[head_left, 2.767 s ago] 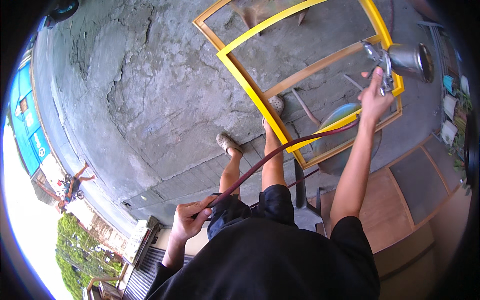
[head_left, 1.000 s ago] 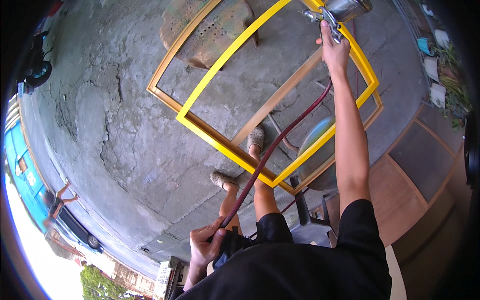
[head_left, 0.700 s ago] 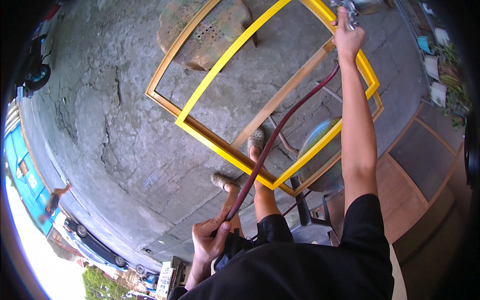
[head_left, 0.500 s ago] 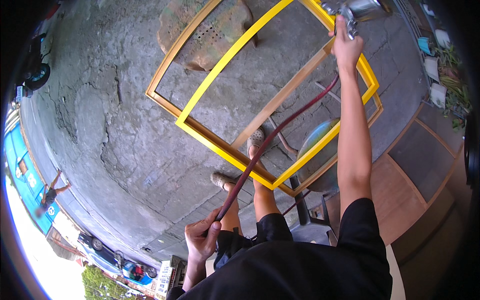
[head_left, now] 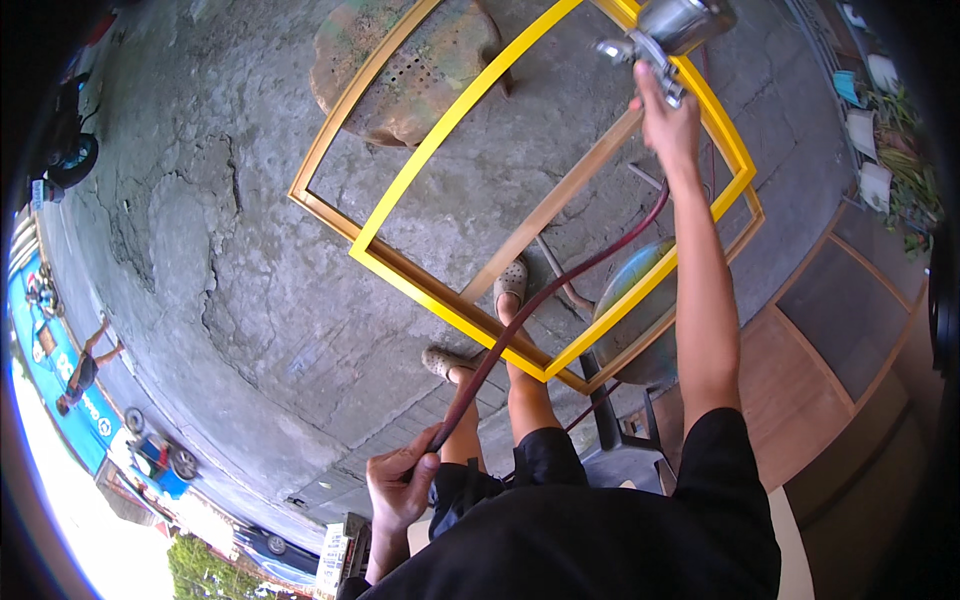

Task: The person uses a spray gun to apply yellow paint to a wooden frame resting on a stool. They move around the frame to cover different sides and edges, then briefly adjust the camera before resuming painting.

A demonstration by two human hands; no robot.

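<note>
My right hand [head_left: 672, 128] is closed round the handle of a metal spray gun [head_left: 648, 55] with a silver cup, held over the far right part of a wooden frame. The frame [head_left: 450, 297] has its upper faces coated bright yellow, while its sides and a middle bar [head_left: 555, 205] show bare wood. A dark red hose [head_left: 560, 275] runs from near my right wrist down to my left hand [head_left: 402, 482], whose fingers are wrapped round it. Whether my right finger presses the trigger is too small to tell.
Beneath the frame are a round multicoloured surface [head_left: 640, 290] and, farther off, a mottled perforated slab [head_left: 400, 70]. A dark plastic chair [head_left: 625, 440] stands near my legs. Brown panels [head_left: 800, 390] lie to the right, by potted plants [head_left: 900, 180]. A person [head_left: 82, 375] walks at far left.
My right hand and the spray gun have shifted left and slightly nearer, and the hose bends more near the wrist. My left hand has barely moved. Street vehicles and the walker have changed place.
</note>
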